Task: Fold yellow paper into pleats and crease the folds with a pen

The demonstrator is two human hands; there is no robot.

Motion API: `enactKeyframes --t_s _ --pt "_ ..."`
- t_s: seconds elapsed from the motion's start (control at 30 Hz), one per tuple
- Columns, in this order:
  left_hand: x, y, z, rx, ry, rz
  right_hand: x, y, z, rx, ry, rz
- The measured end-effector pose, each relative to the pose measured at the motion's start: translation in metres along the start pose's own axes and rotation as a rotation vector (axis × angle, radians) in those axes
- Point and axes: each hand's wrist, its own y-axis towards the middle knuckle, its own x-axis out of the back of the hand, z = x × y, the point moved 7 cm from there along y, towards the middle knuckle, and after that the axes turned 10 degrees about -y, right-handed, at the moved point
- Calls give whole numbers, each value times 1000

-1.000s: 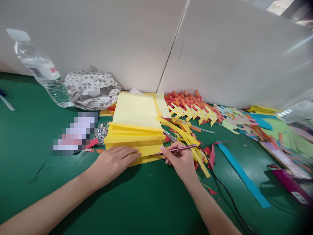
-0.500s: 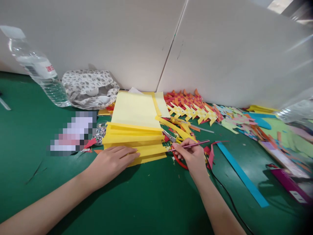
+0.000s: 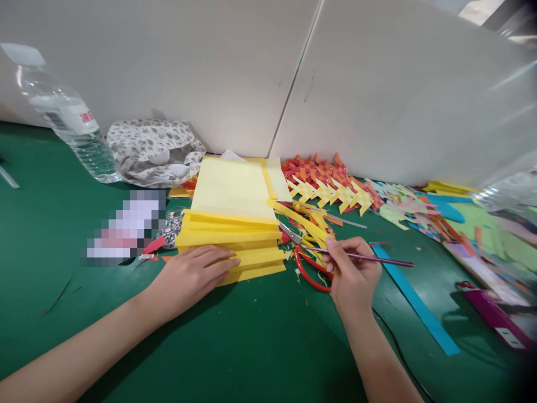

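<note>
My left hand lies flat, fingers stretched out, on the near edge of a stack of folded yellow paper. A paler yellow sheet lies behind the stack. My right hand is closed on a thin purple pencil, which points to the right. That hand hovers just over red-handled scissors lying to the right of the stack, among loose yellow paper strips.
A green mat covers the table. A water bottle and a flowered cloth pouch stand at the back left. Woven paper fish line the white back wall. A blue strip, coloured scraps and a purple box lie right.
My right hand has drawn the pencil away from the yellow stack's edge and moved right, uncovering the red scissors. My left hand has stayed flat on the stack.
</note>
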Motion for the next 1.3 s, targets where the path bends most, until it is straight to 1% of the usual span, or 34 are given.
enactKeyframes --t_s 0.03,0.07,0.13,0.2,0.23,0.27,0.33,0.43,0.53,0.8,1.17,1.3 --pt "0 0 0 -2 -7 -2 -2 -1 -2 -18 36 28" --pt "0 -1 0 -7 -15 -3 -8 -3 -4 -42 64 94" --pt "0 -1 0 -17 -24 -1 -28 -12 -5 -97 88 309" --pt "-1 -1 0 -22 -22 7 -51 -27 -3 -148 69 531" --pt "-2 -2 0 -23 -19 13 -60 -34 -2 -165 47 605" --pt "-2 -2 0 -23 -16 18 -67 -40 -1 -178 22 658" --pt "-3 -2 0 -22 -12 26 -77 -48 -1 -203 -21 702" --pt "-3 -3 0 -21 -11 30 -83 -52 -3 -233 -37 703" --pt "-3 -3 0 -26 -14 27 -82 -49 -6 -247 -18 671" --pt "-2 -3 -1 -29 4 29 -65 -38 -17 -268 2 571" --pt "-1 -1 -1 -17 -14 24 -48 -25 -21 -294 35 430" --pt "-2 -1 -1 -21 -11 31 -41 -20 -24 -304 18 356"
